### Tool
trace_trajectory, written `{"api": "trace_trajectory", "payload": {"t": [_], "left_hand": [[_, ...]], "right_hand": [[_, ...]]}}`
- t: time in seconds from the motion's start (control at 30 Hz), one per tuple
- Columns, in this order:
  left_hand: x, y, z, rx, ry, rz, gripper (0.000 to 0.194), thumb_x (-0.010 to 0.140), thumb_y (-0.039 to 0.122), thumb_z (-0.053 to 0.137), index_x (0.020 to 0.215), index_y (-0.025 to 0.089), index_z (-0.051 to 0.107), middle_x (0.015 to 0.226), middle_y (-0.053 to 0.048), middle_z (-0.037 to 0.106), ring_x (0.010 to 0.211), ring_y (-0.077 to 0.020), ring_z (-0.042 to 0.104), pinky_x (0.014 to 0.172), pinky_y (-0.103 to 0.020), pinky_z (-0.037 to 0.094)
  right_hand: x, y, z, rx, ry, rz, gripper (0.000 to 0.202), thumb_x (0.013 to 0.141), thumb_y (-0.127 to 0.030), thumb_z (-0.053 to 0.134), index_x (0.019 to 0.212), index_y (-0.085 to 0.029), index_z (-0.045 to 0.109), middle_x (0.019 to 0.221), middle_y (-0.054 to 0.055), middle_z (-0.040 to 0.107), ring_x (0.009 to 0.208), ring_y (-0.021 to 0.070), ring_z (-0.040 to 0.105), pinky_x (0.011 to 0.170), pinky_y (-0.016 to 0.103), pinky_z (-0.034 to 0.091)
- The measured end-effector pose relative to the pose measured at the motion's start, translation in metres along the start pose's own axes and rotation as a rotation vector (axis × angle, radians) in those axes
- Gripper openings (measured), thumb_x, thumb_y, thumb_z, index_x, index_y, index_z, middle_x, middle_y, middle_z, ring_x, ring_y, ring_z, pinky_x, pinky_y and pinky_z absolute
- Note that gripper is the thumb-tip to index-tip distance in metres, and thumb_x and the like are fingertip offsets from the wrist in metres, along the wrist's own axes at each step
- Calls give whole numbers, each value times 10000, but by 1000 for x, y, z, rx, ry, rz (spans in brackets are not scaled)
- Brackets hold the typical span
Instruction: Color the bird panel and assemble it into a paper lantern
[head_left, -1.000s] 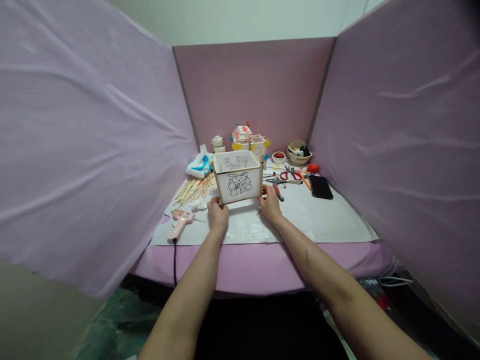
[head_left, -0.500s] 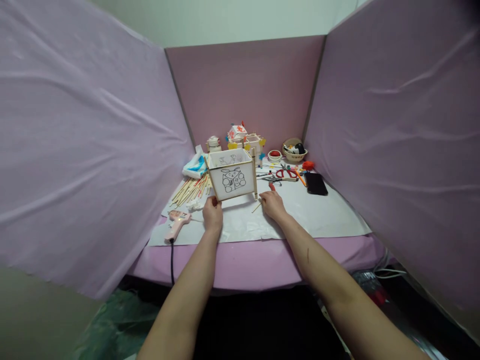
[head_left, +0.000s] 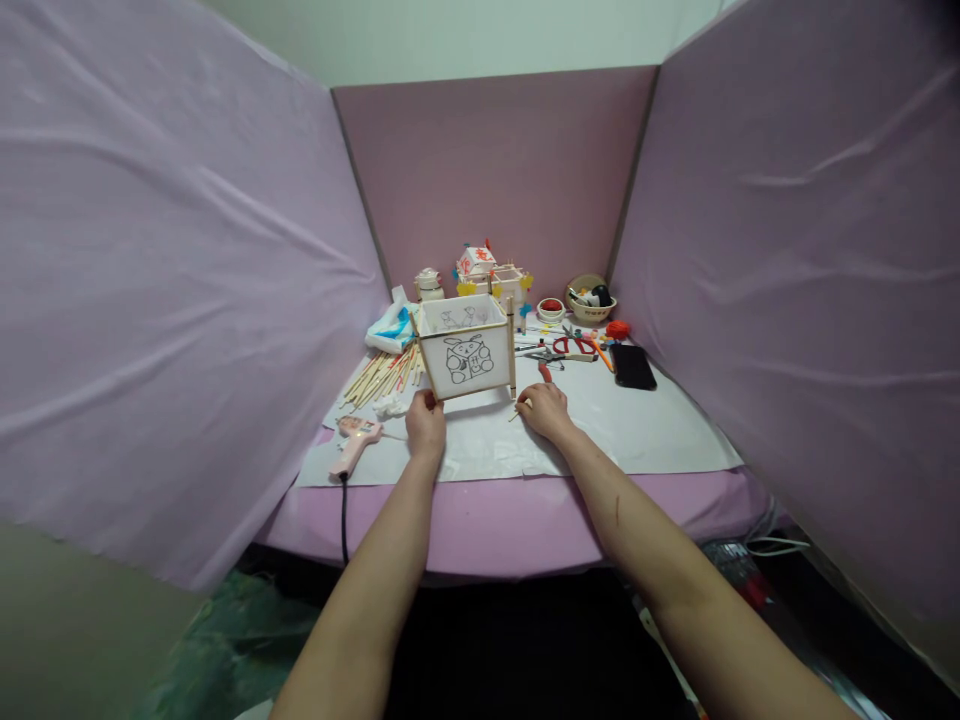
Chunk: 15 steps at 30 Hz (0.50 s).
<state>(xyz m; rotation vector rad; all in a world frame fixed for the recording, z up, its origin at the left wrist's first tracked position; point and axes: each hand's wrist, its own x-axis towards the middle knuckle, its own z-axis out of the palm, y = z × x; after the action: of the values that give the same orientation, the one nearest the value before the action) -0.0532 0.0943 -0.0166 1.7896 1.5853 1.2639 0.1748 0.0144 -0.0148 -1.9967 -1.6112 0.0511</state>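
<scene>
A lantern frame of thin wooden sticks with white paper sides (head_left: 468,362) stands tilted in front of me, a rabbit-like drawing on its near face. My left hand (head_left: 426,424) is closed on the frame's lower left corner. Just right of its lower right corner, my right hand (head_left: 541,408) pinches a short thin wooden stick (head_left: 514,414), apart from the frame. Left of my left hand lies a pink glue gun (head_left: 355,447) with a black cord.
Several loose wooden sticks (head_left: 386,376) lie at left by a blue-and-white packet (head_left: 393,326). Pliers, red-handled scissors (head_left: 571,347) and a black phone (head_left: 632,367) lie at right. Behind stand a decorated paper lantern (head_left: 475,262) and a bowl (head_left: 590,308). Pink cloth walls enclose three sides.
The short stick in my right hand has shifted slightly, and less of it shows past the fingers. My left hand stays at the lantern frame's corner.
</scene>
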Motion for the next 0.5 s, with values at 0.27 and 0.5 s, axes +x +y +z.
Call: {"api": "trace_trajectory", "payload": {"t": [0.27, 0.5], "left_hand": [[-1, -1, 0, 9, -16, 12, 305, 965, 349, 620, 1198, 152, 615, 1179, -88, 643, 1014, -216, 652, 879, -428, 561], [-1, 1, 1, 26, -16, 11, 305, 966, 351, 618, 1198, 153, 614, 1172, -87, 645, 1004, -213, 653, 873, -424, 562]], "right_hand": [[-1, 1, -6, 2, 7, -16, 259, 912, -402, 607, 789, -209, 729, 1073, 115, 700, 1130, 314, 527, 953, 453, 378], [-7, -2, -10, 5, 4, -58, 146, 738, -351, 725, 693, -216, 694, 1056, 80, 692, 1127, 305, 516, 989, 458, 356]]}}
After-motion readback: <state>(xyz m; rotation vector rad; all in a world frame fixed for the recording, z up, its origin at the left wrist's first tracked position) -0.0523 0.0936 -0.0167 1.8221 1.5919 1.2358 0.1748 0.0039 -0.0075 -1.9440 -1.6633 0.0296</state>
